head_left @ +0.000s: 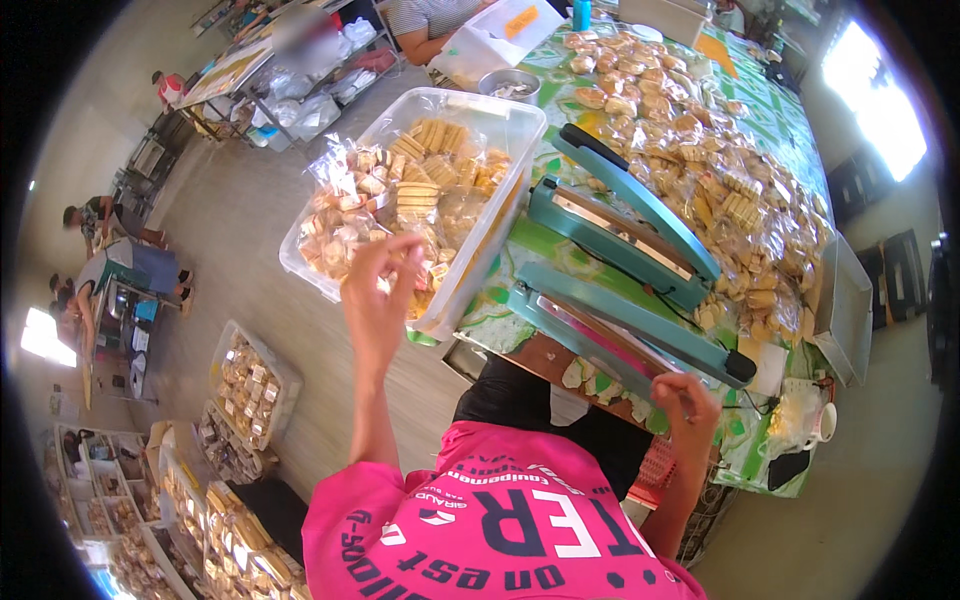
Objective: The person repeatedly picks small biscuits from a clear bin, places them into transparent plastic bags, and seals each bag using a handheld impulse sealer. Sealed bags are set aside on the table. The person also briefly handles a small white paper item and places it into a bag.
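My left hand (382, 282) is raised over the near edge of a clear plastic bin (290, 255), fingers apart and bent, with nothing visible in them. Inside the bin lie several clear bags of biscuits (418, 195). On the table's near edge sits a teal bag sealer (620, 325), its long arm lowered almost onto the base. Close to that arm's black-tipped end is my right hand (688, 402), its fingers curled together; what they hold, if anything, is hidden. Behind it stands a second teal bag sealer (625, 235) with its arm raised.
A large heap of bagged baked goods (690, 150) covers the table's far side and right. A metal bowl (510, 86) stands behind the bin. A white mug (824, 423) and an empty tray (843, 310) are at the right. Filled crates (250, 385) stand on the floor at left.
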Demonstrator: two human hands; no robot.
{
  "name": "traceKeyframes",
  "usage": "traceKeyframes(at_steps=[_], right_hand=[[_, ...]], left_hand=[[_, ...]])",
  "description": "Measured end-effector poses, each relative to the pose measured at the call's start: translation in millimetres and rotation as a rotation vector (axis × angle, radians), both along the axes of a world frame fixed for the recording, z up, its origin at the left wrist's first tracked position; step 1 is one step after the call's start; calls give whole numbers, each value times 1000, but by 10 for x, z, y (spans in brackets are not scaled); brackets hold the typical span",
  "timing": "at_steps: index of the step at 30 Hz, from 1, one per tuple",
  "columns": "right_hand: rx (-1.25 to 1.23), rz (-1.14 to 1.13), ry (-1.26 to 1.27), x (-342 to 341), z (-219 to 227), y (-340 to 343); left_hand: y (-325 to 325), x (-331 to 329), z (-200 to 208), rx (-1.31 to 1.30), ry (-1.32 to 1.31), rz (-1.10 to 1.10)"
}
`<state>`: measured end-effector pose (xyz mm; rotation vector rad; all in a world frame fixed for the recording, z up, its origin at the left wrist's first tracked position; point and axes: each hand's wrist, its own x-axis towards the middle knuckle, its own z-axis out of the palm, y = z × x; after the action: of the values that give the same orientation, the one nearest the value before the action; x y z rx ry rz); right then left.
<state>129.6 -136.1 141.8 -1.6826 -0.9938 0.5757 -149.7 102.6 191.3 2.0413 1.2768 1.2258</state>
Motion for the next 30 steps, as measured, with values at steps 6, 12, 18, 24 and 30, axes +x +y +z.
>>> traceKeyframes(at_steps=[6, 12, 18, 24, 30], right_hand=[[-73, 276, -80, -236, -123, 26], [-48, 541, -123, -334, -117, 108], [-18, 551, -216, -275, -84, 225], [62, 504, -351, -126, 249, 431], [195, 398, -334, -83, 681, 539]], left_hand=[[890, -213, -259, 165, 437, -114], [1141, -186, -236, -146, 620, -140], [630, -41, 131, 293, 377, -226], [338, 196, 535, 415, 76, -161], [96, 486, 772, 566, 137, -382]])
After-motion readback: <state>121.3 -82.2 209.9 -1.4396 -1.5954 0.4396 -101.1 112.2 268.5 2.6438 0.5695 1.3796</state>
